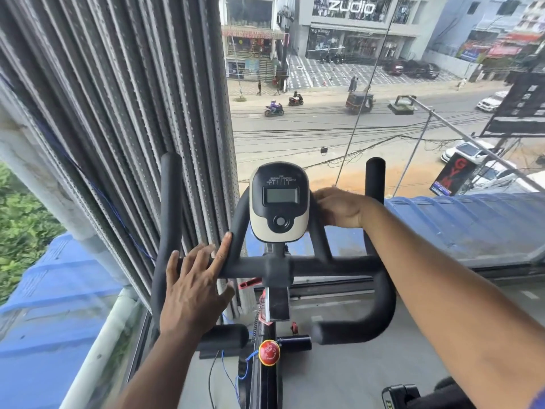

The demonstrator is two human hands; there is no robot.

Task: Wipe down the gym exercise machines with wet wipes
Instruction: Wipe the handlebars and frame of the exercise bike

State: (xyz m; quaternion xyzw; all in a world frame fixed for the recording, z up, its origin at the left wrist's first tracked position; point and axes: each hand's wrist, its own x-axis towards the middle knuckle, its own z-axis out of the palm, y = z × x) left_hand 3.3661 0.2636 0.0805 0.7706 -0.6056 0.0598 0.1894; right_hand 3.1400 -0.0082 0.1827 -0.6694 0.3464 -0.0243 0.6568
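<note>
Right hand (339, 208) curls behind console (279, 202), contents unseen; left hand (194, 286), fingers straight, steadies handlebar (324, 265); next, wipe the bar

Left hand (194, 287) flat, right hand (339, 206) curled

"zudio" on a storefront (351, 7); "GYM" on a street sign (452, 174).
</note>
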